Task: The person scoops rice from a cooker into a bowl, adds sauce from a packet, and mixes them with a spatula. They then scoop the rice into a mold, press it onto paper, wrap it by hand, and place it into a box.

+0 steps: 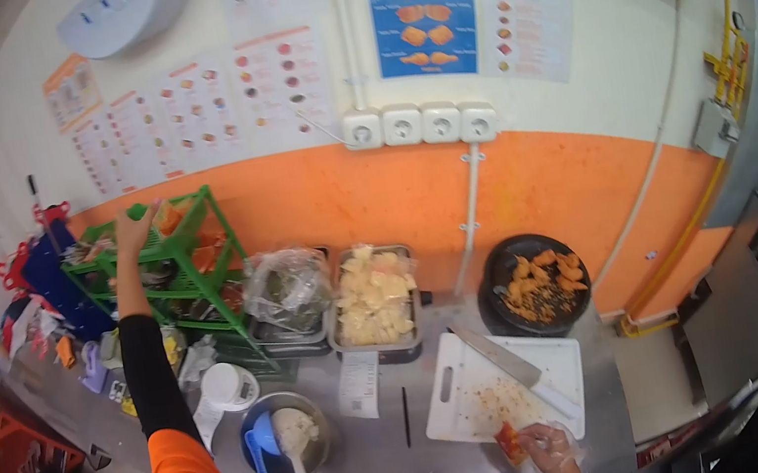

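While the left hand [133, 229] stretches far up and away to the top tier of a green wire rack [202, 256], its fingers rest on the rack's upper edge; whether they close on anything there cannot be told. Its arm wears a black sleeve under orange. The right hand [547, 451], covered by a thin clear glove, sits low at the near edge of the steel counter [386, 456], pinching a small red-orange piece [510, 443] just beside the near corner of a white cutting board [542, 370]. That piece touches the right fingers and lies well apart from the left hand.

Bare counter lies between the two hands, crossed only by a paper slip [359, 383] and a thin dark stick. A broad knife [499, 357] lies diagonally on the board, beyond the right hand, among red flecks. Farther beyond it stands a round black pan [537, 282] of orange fried pieces against the orange wall. Below the left arm sit a steel bowl [285, 439] with a blue scoop, a white lidded tub [227, 386], and two rectangular metal trays [372, 303], one covered in crinkled plastic.
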`<state>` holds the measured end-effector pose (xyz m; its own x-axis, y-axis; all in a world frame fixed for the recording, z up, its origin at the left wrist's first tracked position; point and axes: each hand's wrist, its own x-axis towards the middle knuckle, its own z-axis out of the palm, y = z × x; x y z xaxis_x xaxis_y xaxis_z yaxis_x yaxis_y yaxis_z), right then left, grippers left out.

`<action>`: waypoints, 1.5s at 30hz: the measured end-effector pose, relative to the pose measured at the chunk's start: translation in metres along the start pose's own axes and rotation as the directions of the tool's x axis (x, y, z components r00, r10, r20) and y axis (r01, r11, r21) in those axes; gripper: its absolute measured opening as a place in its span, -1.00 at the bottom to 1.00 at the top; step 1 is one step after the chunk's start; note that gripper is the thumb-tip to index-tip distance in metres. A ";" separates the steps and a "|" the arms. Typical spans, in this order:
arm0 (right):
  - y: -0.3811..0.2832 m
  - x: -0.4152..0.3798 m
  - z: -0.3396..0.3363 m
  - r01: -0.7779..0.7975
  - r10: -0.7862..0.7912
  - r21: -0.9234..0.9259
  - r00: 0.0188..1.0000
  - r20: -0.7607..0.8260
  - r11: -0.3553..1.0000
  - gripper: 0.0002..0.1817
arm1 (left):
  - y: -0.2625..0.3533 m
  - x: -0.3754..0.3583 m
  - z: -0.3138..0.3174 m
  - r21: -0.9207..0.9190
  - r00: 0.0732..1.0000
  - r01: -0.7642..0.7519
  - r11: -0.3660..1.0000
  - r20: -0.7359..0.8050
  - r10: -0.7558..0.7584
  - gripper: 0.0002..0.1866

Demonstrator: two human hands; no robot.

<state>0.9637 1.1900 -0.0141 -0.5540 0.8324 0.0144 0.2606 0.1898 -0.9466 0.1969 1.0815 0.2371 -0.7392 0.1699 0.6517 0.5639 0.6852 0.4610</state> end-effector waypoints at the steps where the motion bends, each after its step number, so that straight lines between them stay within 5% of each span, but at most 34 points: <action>1: -0.010 0.000 0.003 0.003 -0.003 0.018 1.000 0.008 1.000 -0.87 | 0.018 -0.022 0.004 0.080 0.977 -0.147 0.986 -0.142 0.157 -0.31; 2: -0.022 -0.001 0.007 -0.001 0.001 0.037 1.000 0.010 0.999 -0.87 | 0.051 -0.061 -0.011 0.168 0.910 -0.283 0.944 -0.264 0.320 -0.29; 4: -0.036 0.000 0.013 -0.025 0.022 0.139 0.999 0.026 0.990 -0.87 | 0.144 -0.173 -0.061 -0.542 0.925 -0.324 0.775 -0.010 0.379 -0.41; 5: -0.040 0.001 0.014 -0.050 0.050 0.133 0.999 0.004 0.990 -0.87 | 0.161 -0.223 -0.073 -0.622 0.836 -0.211 0.754 0.284 0.469 -0.51; 6: -0.042 0.003 0.015 -0.110 0.105 0.149 0.994 0.038 0.983 -0.87 | 0.181 -0.283 -0.089 -0.674 0.634 0.456 0.581 0.704 0.320 -0.47; 7: -0.041 -0.001 0.018 -0.173 0.161 0.167 0.984 0.081 0.971 -0.86 | 0.167 -0.341 -0.068 -0.819 0.539 -0.036 0.573 0.467 0.701 -0.39; 8: -0.035 -0.006 0.023 -0.196 0.183 0.165 0.979 0.087 0.967 -0.86 | 0.186 -0.390 -0.086 -0.827 0.319 0.127 0.548 0.557 0.767 -0.28; 9: -0.028 -0.008 0.028 -0.212 0.181 0.294 0.975 0.130 0.932 -0.86 | 0.200 -0.424 -0.091 -0.830 0.151 0.128 0.543 0.558 0.816 -0.22; 10: -0.023 -0.010 0.032 -0.233 0.172 0.419 0.969 0.179 0.877 -0.85 | 0.198 -0.464 -0.079 -0.823 0.126 0.307 0.478 0.533 0.837 -0.25; 12: -0.022 -0.015 0.038 -0.253 0.163 0.440 0.959 0.233 0.862 -0.86 | 0.204 -0.523 -0.068 -0.496 0.046 0.771 0.399 0.668 0.743 -0.45; 13: -0.022 -0.015 0.039 -0.246 0.143 0.451 0.957 0.251 0.858 -0.87 | 0.195 -0.547 -0.056 -0.491 0.047 0.769 0.410 0.682 0.729 -0.45; 15: -0.021 -0.011 0.035 -0.298 0.172 0.460 0.940 0.296 0.836 -0.85 | 0.176 -0.592 -0.032 -0.156 -0.138 0.893 0.422 0.799 0.586 -0.68; 16: -0.020 -0.004 0.027 -0.206 0.134 0.269 0.956 0.263 0.941 -0.80 | 0.173 -0.608 -0.029 -0.153 -0.137 0.892 0.425 0.806 0.575 -0.68; 18: -0.005 0.016 0.005 -0.088 0.108 -0.195 0.990 0.095 0.977 -0.66 | 0.172 -0.633 -0.029 -0.190 0.026 0.932 0.309 0.884 0.467 -0.75; 19: 0.013 0.032 -0.006 -0.101 0.085 -0.434 0.995 -0.056 0.895 -0.56 | 0.174 -0.638 -0.031 -0.189 0.030 0.931 0.311 0.891 0.452 -0.75; 21: 0.029 0.063 -0.032 -0.004 -0.076 -0.822 0.995 -0.057 0.569 -0.44 | 0.179 -0.642 -0.032 -0.239 0.079 0.896 0.375 0.915 0.396 -0.75; 25: 0.084 0.096 -0.038 -0.079 0.126 -0.866 0.992 -0.019 0.493 -0.38 | 0.188 -0.653 -0.024 -0.244 0.105 0.886 0.394 0.934 0.342 -0.77; 27: 0.126 0.101 -0.036 0.066 -0.126 -0.907 0.992 0.014 0.417 -0.42 | 0.194 -0.655 -0.017 -0.290 0.211 0.832 0.472 0.954 0.213 -0.78; 28: 0.126 0.101 -0.038 0.073 -0.126 -0.905 0.992 0.022 0.420 -0.42 | 0.199 -0.655 -0.014 -0.288 0.214 0.833 0.472 0.955 0.205 -0.78; 31: 0.090 0.101 -0.037 0.029 0.035 -0.877 0.998 0.052 0.480 -0.46 | 0.212 -0.649 -0.006 -0.402 0.343 0.755 0.518 0.916 0.210 -0.81; 33: 0.064 0.092 -0.039 -0.183 0.192 -0.694 0.979 -0.067 0.696 -0.58 | 0.222 -0.647 -0.002 -0.410 0.373 0.681 0.607 0.907 0.194 -0.85; 36: 0.046 0.069 -0.055 -0.227 0.251 -0.612 0.967 -0.048 0.758 -0.58 | 0.239 -0.642 0.000 -0.347 0.261 0.700 0.625 0.938 0.229 -0.88; 39: 0.036 0.039 -0.083 -0.291 0.334 -0.548 0.942 -0.022 0.784 -0.50 | 0.255 -0.654 0.005 -0.465 0.312 0.709 0.530 0.881 0.356 -0.88; 42: 0.023 -0.001 -0.120 -0.366 0.431 -0.567 0.902 -0.021 0.738 -0.43 | 0.280 -0.666 0.006 -0.421 0.226 0.733 0.534 0.892 0.393 -0.87; 45: 0.003 -0.042 -0.152 -0.502 0.521 -0.535 0.843 -0.130 0.679 -0.38 | 0.312 -0.691 0.016 -0.444 0.244 0.788 0.426 0.861 0.446 -0.87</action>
<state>1.1075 1.2346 0.0310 -0.2284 0.8689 -0.4392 0.8785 -0.0105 -0.4776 0.8775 1.1893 -0.0788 -0.2461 0.9570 -0.1537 -0.1786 0.1111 0.9776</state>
